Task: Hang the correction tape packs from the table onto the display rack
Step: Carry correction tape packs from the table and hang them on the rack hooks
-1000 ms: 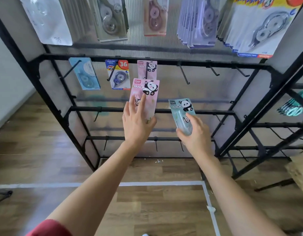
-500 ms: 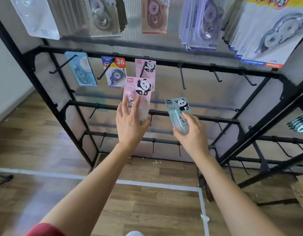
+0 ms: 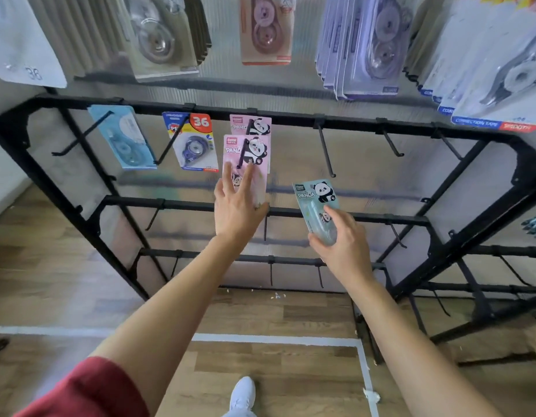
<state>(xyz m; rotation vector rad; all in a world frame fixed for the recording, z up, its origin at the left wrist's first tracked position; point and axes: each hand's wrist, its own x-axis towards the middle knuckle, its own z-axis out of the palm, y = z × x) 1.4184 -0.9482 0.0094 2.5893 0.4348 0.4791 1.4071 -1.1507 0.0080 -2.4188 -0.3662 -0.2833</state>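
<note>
My left hand [image 3: 235, 207] holds a pink panda correction tape pack [image 3: 245, 158] by its lower part, fingers spread on the front and thumb underneath. The pack's top sits on a black hook of the display rack [image 3: 290, 120], in front of another pink panda pack [image 3: 251, 124] hanging on the same hook. My right hand [image 3: 340, 240] grips a pale blue panda pack [image 3: 316, 200] by its bottom, held upright in front of the rack, below an empty hook [image 3: 325, 149].
A light blue pack [image 3: 122, 136] and a "36" pack [image 3: 194, 142] hang left of the pink ones. Several larger packs hang on the top row. Empty hooks stick out on the right and on the lower bars. Wood floor with white tape lines below.
My left hand has lifted the pink pack up and onto the hook in front of the other pink pack. The right hand has stayed about where it was with the blue pack.
</note>
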